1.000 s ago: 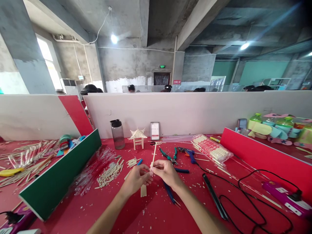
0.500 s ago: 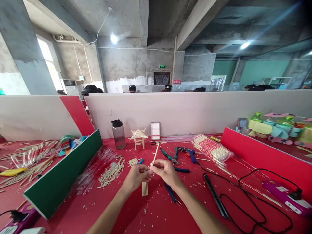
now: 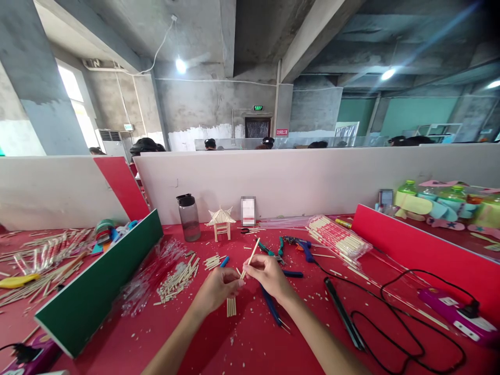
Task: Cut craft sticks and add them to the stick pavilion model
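Observation:
Between the thumb and fingers of my right hand [image 3: 269,276] is a long pale wooden stick [image 3: 253,251], tilted up and to the right. Its lower end meets the fingertips of my left hand [image 3: 219,287], which pinches a short wooden stick [image 3: 238,271], mostly hidden by the fingers. Just below, a row of short sticks [image 3: 232,308] lies side by side on the red table. A blue-handled tool [image 3: 271,304] is under my right wrist. Behind the hands stands a small stick pavilion [image 3: 222,224] with a peaked roof.
Cut sticks [image 3: 179,278] and crumpled plastic wrap [image 3: 146,278] lie left, by a green divider [image 3: 101,281]. A bottle [image 3: 189,219] and phone [image 3: 248,211] stand behind. Right are green-handled pliers [image 3: 279,256], a glue gun [image 3: 307,247], its cable, a utility knife [image 3: 344,312] and packed sticks [image 3: 339,237].
The long stick has tilted further right and dropped a little in my right hand. My fingertips have parted slightly, and the short stick shows in the left. The view has shifted a bit.

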`<state>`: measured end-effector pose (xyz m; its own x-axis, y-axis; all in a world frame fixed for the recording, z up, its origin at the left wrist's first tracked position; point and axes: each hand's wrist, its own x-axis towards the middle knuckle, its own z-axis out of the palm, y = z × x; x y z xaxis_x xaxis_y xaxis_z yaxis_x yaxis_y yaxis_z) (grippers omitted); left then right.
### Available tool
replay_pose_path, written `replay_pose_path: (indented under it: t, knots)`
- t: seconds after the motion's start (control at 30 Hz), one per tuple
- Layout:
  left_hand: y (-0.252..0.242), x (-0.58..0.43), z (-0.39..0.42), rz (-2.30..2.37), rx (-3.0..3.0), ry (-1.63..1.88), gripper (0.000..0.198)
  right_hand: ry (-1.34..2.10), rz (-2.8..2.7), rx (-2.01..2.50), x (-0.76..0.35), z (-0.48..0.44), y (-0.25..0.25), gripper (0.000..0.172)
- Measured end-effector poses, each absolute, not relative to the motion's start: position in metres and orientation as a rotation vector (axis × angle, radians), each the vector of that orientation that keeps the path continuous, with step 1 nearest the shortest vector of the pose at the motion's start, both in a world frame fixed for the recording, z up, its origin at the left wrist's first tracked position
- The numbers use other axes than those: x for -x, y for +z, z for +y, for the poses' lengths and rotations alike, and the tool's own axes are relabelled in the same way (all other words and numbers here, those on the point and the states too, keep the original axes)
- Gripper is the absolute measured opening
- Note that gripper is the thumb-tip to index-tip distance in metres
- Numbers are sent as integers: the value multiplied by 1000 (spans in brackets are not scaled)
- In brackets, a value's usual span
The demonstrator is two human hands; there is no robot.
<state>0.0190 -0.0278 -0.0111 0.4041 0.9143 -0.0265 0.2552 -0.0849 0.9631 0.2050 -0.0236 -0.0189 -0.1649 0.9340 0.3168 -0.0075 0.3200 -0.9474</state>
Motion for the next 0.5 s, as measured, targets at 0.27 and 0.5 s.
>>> replay_pose_path:
  t: [0.27,0.5]
  knots:
    - [-20,-23,-21,1089,-1452,849,45,1070,-1469,892,-200,-26,-15,28]
    - [-13,-25,-28,1118,-1489,847,43,1193,-1405,884,-201,-23,-18,40]
